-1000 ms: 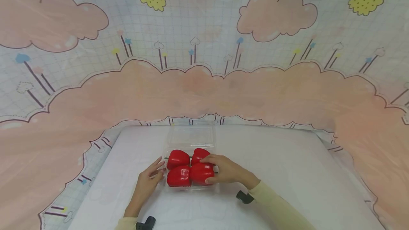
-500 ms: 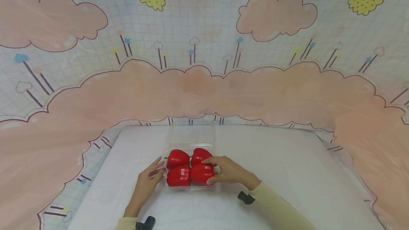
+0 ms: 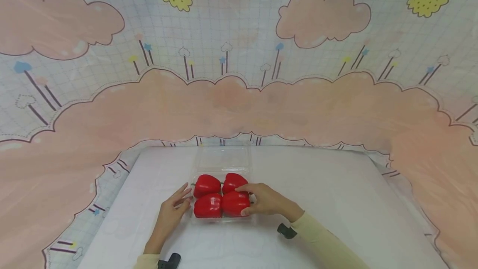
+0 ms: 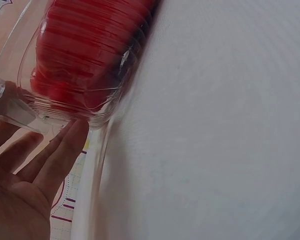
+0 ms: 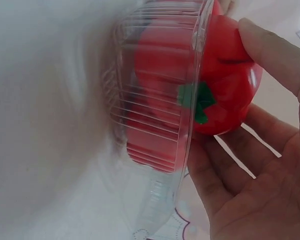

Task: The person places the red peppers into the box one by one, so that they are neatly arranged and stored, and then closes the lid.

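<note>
Several red bell peppers, glossy and toy-like, sit in two rows in a clear plastic clamshell box [image 3: 209,220] in the head view. My right hand [image 3: 263,198] grips the front right bell pepper [image 3: 236,203], thumb on its near side and fingers on its far side. In the right wrist view this bell pepper [image 5: 230,75] shows a green stem cap and rises above the box's rim. My left hand [image 3: 171,213] is at the box's left side. Its fairly straight fingers [image 4: 65,155] touch the plastic near the rim in the left wrist view.
The box's clear lid [image 3: 224,159] lies folded back behind it on the white table [image 3: 317,186]. A dark wrist device [image 3: 286,231] shows at the right sleeve, another [image 3: 169,261] at the left. A cartoon-printed cloth [image 3: 239,103] hangs behind the table.
Both hands keep nearly the same place on the box and the front right bell pepper. The bell pepper has barely shifted; the head view has drifted slightly.
</note>
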The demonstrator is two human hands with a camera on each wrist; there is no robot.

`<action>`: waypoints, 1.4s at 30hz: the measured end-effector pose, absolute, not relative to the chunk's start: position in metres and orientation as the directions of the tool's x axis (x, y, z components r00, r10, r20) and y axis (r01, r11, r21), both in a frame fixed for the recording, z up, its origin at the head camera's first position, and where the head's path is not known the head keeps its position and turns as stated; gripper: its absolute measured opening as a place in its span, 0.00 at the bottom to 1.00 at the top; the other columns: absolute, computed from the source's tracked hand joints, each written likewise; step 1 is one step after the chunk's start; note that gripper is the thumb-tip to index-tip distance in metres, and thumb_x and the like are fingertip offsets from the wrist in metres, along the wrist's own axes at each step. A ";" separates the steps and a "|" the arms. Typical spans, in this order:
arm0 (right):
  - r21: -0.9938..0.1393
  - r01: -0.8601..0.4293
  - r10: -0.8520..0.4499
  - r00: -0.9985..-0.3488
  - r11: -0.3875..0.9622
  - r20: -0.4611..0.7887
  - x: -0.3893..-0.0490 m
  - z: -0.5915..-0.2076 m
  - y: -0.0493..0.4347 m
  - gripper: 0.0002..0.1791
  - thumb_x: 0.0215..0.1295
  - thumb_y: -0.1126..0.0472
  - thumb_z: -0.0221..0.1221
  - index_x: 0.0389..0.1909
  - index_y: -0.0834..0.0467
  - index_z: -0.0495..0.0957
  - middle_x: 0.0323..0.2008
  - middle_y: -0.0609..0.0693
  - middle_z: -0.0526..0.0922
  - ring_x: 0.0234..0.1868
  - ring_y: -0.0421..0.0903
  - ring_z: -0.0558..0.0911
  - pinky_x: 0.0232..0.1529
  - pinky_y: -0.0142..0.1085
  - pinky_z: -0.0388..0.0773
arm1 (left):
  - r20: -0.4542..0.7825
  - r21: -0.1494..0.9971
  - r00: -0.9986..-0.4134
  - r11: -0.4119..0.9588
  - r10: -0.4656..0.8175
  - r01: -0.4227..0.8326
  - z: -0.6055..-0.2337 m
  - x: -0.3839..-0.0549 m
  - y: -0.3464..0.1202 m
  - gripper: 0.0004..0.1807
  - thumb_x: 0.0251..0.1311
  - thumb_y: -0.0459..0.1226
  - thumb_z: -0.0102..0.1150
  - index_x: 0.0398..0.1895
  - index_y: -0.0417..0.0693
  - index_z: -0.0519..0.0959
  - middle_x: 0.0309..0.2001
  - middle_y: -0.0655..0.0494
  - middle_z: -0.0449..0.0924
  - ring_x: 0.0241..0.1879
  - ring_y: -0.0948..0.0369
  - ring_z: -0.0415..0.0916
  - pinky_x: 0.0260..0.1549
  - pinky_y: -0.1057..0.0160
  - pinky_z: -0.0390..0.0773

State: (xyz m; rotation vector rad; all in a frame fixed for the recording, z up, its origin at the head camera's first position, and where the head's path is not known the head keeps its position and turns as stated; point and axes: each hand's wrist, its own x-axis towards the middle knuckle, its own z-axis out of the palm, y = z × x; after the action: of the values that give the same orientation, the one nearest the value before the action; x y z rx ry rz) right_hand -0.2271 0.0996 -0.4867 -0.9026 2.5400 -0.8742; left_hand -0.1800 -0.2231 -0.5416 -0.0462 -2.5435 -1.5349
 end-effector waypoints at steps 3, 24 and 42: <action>-0.612 -0.492 -0.656 -0.753 0.619 -0.058 -0.227 -0.487 0.099 0.37 0.52 0.47 0.72 0.65 0.47 0.72 0.60 0.45 0.77 0.59 0.45 0.75 0.51 0.32 0.83 | 0.156 0.871 -0.986 0.479 -0.063 0.107 -0.541 -0.180 -0.223 0.22 0.65 0.31 0.56 0.63 0.44 0.76 0.71 0.50 0.67 0.55 0.48 0.82 0.44 0.65 0.85; -0.520 -0.539 -0.659 -0.750 0.663 -0.063 -0.227 -0.487 0.094 0.37 0.52 0.48 0.72 0.64 0.51 0.73 0.61 0.47 0.76 0.63 0.47 0.74 0.60 0.44 0.80 | 0.144 0.859 -0.987 0.503 -0.068 0.091 -0.542 -0.181 -0.226 0.22 0.66 0.31 0.56 0.63 0.44 0.76 0.71 0.51 0.67 0.55 0.48 0.81 0.46 0.63 0.85; -0.726 -0.463 -0.626 -0.777 0.508 0.058 -0.233 -0.465 0.112 0.29 0.62 0.53 0.64 0.63 0.56 0.72 0.59 0.53 0.79 0.57 0.53 0.80 0.53 0.44 0.84 | 0.134 0.868 -0.989 0.489 -0.070 0.083 -0.538 -0.179 -0.223 0.22 0.65 0.32 0.56 0.63 0.45 0.76 0.71 0.51 0.67 0.56 0.48 0.81 0.47 0.62 0.85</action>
State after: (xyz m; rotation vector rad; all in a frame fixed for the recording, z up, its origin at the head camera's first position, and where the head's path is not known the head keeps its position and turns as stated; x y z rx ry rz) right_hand -0.2331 0.1116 -0.4651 -0.9309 2.5376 -1.1251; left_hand -0.1787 -0.2232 -0.5381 -0.0116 -2.5774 -1.5162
